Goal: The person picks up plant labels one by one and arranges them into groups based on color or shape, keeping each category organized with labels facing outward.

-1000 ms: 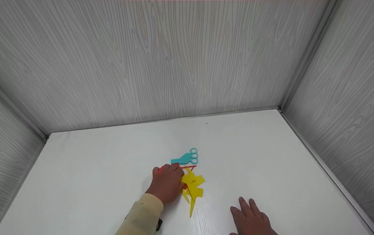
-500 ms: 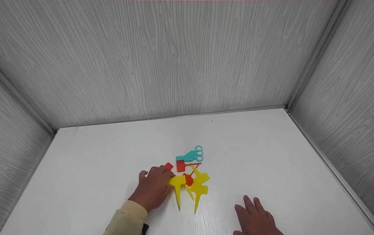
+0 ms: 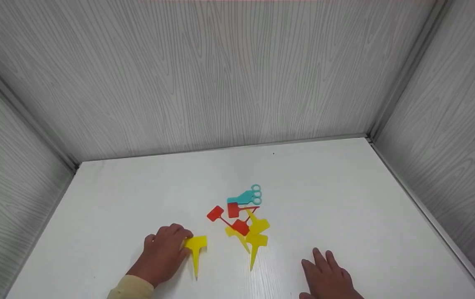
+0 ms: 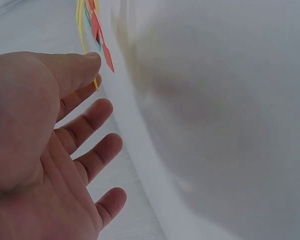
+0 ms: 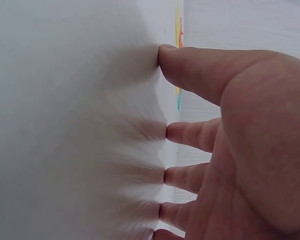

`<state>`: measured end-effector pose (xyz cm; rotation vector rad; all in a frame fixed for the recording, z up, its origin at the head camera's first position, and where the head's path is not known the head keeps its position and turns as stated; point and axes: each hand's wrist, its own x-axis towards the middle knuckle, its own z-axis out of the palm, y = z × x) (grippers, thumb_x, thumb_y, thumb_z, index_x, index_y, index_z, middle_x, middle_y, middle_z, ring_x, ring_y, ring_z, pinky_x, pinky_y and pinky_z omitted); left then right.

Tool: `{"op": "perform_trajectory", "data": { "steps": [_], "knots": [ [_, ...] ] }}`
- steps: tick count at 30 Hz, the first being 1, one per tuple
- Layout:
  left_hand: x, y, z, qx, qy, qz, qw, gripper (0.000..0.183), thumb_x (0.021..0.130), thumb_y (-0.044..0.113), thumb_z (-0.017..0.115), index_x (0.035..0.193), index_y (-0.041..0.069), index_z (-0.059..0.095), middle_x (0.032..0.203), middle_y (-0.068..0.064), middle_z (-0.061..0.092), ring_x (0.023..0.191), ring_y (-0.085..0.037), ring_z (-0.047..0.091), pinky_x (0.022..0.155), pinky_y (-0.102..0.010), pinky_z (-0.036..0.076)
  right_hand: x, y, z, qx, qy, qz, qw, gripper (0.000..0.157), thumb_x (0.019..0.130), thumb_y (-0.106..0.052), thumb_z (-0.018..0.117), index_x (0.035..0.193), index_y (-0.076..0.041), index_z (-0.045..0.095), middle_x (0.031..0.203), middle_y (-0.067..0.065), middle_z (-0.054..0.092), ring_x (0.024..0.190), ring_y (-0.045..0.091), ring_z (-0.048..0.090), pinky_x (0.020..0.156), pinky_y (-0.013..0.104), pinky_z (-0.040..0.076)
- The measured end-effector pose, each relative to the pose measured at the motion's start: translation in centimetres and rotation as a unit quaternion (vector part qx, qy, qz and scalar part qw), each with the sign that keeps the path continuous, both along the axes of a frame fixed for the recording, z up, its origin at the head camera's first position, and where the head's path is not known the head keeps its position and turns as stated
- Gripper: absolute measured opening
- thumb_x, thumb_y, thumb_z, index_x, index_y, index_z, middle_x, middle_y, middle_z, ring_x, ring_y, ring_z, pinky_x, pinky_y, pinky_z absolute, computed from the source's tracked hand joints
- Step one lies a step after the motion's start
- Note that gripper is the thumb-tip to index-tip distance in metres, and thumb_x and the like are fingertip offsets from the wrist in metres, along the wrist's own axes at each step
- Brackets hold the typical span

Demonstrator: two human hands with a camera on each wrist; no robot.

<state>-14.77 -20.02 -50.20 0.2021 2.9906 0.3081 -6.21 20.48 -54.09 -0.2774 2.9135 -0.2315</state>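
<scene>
The person's left hand held a yellow, T-shaped tag that looked like thin plastic. The thumb and first finger pinched one side of its wide top, while the other fingers were spread apart and held nothing. That flat edge was probably the easiest bit to grip. The thin pointed leg hung out free, aimed toward the person. I can't tell if its tip touched the white, smooth table.

The right hand held nothing. Its fingers were apart, with the tips on the table, maybe to keep the person steady.

The held tag was left of a small messy heap, with a gap between them. In the heap lay three yellow T-shaped tags and three red flat tags with thin stems. They crossed over each other, perhaps because they were just dropped there, so some parts were hidden. At the far side lay a blue-green flat piece with three rings. One red tag's head touched its plain end, and its rings faced right.
</scene>
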Motion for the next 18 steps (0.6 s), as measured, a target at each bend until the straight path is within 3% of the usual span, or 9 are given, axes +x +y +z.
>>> {"op": "perform_trajectory", "data": {
  "steps": [8, 18],
  "knots": [
    [0.8, -3.7, -0.9, 0.005, -0.026, 0.027, 0.9993, 0.034, 0.092, 0.032, 0.078, 0.122, 0.03, 0.065, 0.131, 0.004, 0.057, 0.12, -0.025, 0.048, 0.098, -0.066, 0.039, -0.6, 0.6, -0.2, -0.035, -0.019, -0.006, 0.999, 0.078, 0.087, -0.056, 0.072, 0.146, -0.008, 0.052, 0.161, 0.022, 0.035, 0.149, 0.048, 0.025, 0.104, 0.075, 0.031],
    [1.3, -8.1, -1.9, -0.007, -0.056, 0.046, 0.9974, 0.035, 0.093, 0.03, 0.077, 0.125, 0.026, 0.065, 0.13, -0.001, 0.056, 0.116, -0.028, 0.049, 0.093, -0.069, 0.041, 0.1, 0.2, -0.4, -0.033, -0.009, -0.008, 0.999, 0.076, 0.086, -0.046, 0.079, 0.146, -0.007, 0.052, 0.161, 0.023, 0.034, 0.148, 0.049, 0.026, 0.107, 0.075, 0.027]
  ]
}}
